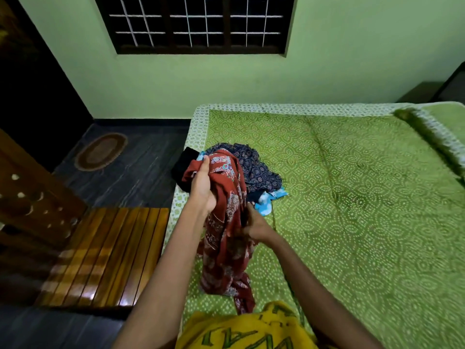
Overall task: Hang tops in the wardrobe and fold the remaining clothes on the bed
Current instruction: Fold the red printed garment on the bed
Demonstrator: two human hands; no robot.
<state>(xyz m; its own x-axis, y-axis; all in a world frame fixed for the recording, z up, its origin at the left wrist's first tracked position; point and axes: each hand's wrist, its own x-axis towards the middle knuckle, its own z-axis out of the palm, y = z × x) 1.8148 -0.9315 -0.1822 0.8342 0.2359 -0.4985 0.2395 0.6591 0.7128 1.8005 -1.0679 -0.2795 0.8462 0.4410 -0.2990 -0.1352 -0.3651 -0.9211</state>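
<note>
**Red printed garment held up over a green bed**

Pale green walls (352, 71) enclose the room, with a dark-framed barred window (193, 23) set high in the far one. The bed (364, 197) fills the right half of the view, covered by a green spread with white dotted patterning and a paler border; a raised roll of the same cloth runs along its far right side. Dark plank flooring (130, 167) lies to the left, carrying a slatted wooden bench (105, 255) just beside the bed edge and a small oval mat (102, 151) further off near the wall. Carved dark wood stands at the left edge.

Near the bed's left border sits a pile of clothes (259, 172): navy patterned cloth, a light blue piece, something black at the edge.

Both forearms reach forward from a yellow shirt (241, 328). The left hand (201, 187) is raised, palm inward, fingers and thumb wrapped around the top of a red printed garment (224, 248), which hangs down to the spread in front of the pile. The right hand (254, 227) sits lower, fingers curled into the garment's folds at mid-height.
</note>
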